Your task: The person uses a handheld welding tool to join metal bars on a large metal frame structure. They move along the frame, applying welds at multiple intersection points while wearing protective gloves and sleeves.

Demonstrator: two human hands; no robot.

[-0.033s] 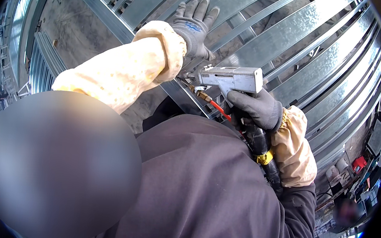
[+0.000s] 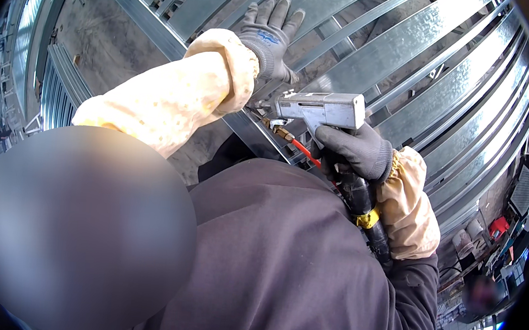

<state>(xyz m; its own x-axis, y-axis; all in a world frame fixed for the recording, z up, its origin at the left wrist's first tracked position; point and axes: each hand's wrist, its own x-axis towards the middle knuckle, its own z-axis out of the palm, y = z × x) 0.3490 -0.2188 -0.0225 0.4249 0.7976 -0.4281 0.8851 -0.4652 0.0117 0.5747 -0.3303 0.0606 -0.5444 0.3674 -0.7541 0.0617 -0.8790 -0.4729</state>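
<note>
My left hand [image 2: 269, 40], in a grey work glove, lies with its fingers spread on the flat galvanised steel bars [image 2: 335, 8] of a frame. It grips nothing. My right hand [image 2: 354, 151], gloved the same way, is wrapped round the handle of a silver welding gun [image 2: 320, 109]. The gun's nozzle points left, close to the frame's edge bar [image 2: 251, 132], just below my left wrist. Whether the tip touches metal, I cannot tell. A red hose [image 2: 306, 153] with a brass fitting and a thick black cable [image 2: 362, 199] wrapped with yellow tape run from the gun.
The slatted frame stretches away to the far right, its bars parallel with gaps between them. More metal bars [image 2: 64, 78] are stacked at the left above a grey floor [image 2: 111, 45]. At the right edge stand assorted workshop items, among them a red object [image 2: 498, 227].
</note>
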